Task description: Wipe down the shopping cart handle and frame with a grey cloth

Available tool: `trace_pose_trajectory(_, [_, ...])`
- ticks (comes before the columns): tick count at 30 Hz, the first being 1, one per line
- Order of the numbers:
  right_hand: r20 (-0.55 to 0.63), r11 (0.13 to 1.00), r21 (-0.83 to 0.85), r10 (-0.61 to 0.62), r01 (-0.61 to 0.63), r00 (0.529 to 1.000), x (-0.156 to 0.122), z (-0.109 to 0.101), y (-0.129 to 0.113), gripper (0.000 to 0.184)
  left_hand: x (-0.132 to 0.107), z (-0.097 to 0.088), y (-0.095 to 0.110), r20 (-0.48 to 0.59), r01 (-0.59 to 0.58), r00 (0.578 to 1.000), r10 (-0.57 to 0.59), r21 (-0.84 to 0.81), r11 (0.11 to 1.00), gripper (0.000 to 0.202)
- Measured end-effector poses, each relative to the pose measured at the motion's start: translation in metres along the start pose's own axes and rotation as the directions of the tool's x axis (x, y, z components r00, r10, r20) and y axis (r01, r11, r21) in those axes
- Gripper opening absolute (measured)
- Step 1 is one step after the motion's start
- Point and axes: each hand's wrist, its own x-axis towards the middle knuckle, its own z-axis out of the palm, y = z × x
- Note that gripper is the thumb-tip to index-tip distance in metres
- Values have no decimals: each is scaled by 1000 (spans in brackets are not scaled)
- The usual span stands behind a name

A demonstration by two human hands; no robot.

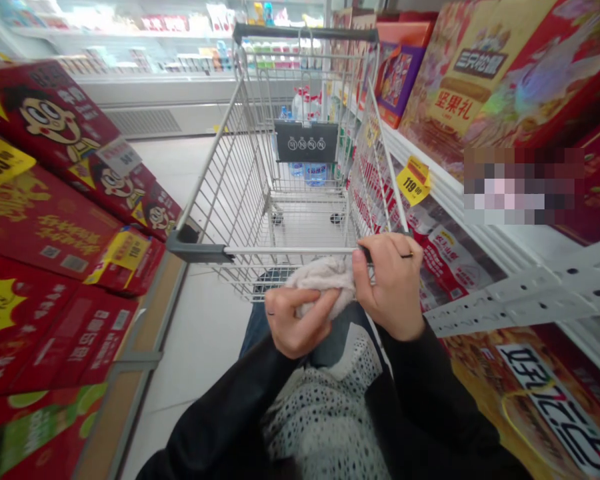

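Observation:
In front of me stands a wire shopping cart (295,251), its basket bare of goods. My left hand (300,320) is closed around a crumpled white cloth (325,275), just on the near side of the cart's handlebar. The cloth lies bunched against the bar and reaches toward my other hand. My right hand (393,280) rests on the right end of the handlebar, fingers curled over its dark corner piece. Part of that grip is hidden under the fingers. A dark plate (307,141) with round logos hangs at the cart's far end.
Red gift cartons (55,220) are stacked close on the left. A white shelf (450,180) with boxed goods and a yellow price tag (414,180) runs along the right. Bottled water (316,175) stands beyond the cart, before a lit refrigerated display (170,53). Pale floor tiles (173,333) show at left.

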Motion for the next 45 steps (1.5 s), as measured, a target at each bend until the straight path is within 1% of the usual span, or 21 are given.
trace_pose_trajectory(2, [52,999,20,-51,51,997,4,4,-7,17,9,2,-8,-100,-7,995,10,29,1000,50])
trace_pose_trajectory(3, [55,997,42,-66,63,996,5,5,-9,19,8,8,-11,-103,-46,993,49,39,998,47])
trace_pose_trajectory(6, [28,994,88,-64,62,998,6,8,-8,25,-14,33,-15,34,-170,985,170,22,985,38])
trace_pose_trajectory(9, [11,994,83,-69,68,998,4,9,-4,25,-41,47,-11,145,-179,973,178,-8,984,34])
trace_pose_trajectory(11, [-6,994,66,-84,84,996,2,11,-2,23,-45,41,-7,169,-161,972,162,-23,987,36])
trace_pose_trajectory(13, [-28,994,49,-93,95,995,2,14,-1,20,-34,24,-4,132,-137,981,140,-35,990,41])
trace_pose_trajectory(16, [-67,996,24,-85,87,994,2,18,-2,16,-1,-8,-7,-86,-98,991,98,6,995,46])
trace_pose_trajectory(18, [-92,997,16,-71,73,993,2,20,-4,14,17,-18,-14,-193,-31,980,41,53,998,50])
trace_pose_trajectory(19, [-100,998,15,-67,69,993,2,21,-4,13,20,-17,-18,-201,-9,979,22,65,998,50])
trace_pose_trajectory(21, [-103,998,19,-64,66,993,3,22,-5,13,12,-6,-25,-99,-13,995,19,59,998,46])
trace_pose_trajectory(23, [-92,997,21,-71,73,993,2,23,-4,12,-12,12,-30,55,-68,996,66,41,997,40])
trace_pose_trajectory(25, [-76,997,18,-76,78,994,2,22,-3,11,-40,29,-31,174,-93,981,86,31,995,38])
trace_pose_trajectory(28, [-66,997,12,-78,79,995,2,19,-2,12,-65,35,-26,218,-90,972,87,7,996,38])
trace_pose_trajectory(31, [-45,998,-2,-68,68,997,4,11,-6,14,-56,16,-22,167,-64,984,65,-8,998,44])
trace_pose_trajectory(33, [6,998,-40,-41,41,999,7,6,-13,18,-35,-3,-24,73,-32,997,32,-1,999,48])
trace_pose_trajectory(35, [65,995,-104,-1,8,998,11,5,-23,24,-14,-17,-30,-58,20,998,-17,37,999,50])
trace_pose_trajectory(37, [117,991,-131,3,12,993,13,8,-34,26,-2,-18,-36,-154,55,987,-42,80,995,48])
trace_pose_trajectory(38, [134,992,-122,-13,29,991,14,12,-39,25,-2,-14,-39,-152,46,988,-31,96,994,45])
trace_pose_trajectory(41, [126,995,-48,-83,90,989,14,24,-48,21,-22,10,-41,3,-60,998,60,91,994,28])
trace_pose_trajectory(43, [89,994,-13,-108,110,990,12,30,-48,22,-42,24,-39,100,-114,989,107,69,991,22])
trace_pose_trajectory(45, [66,992,1,-125,125,990,11,33,-45,23,-55,28,-35,137,-120,984,112,52,991,22])
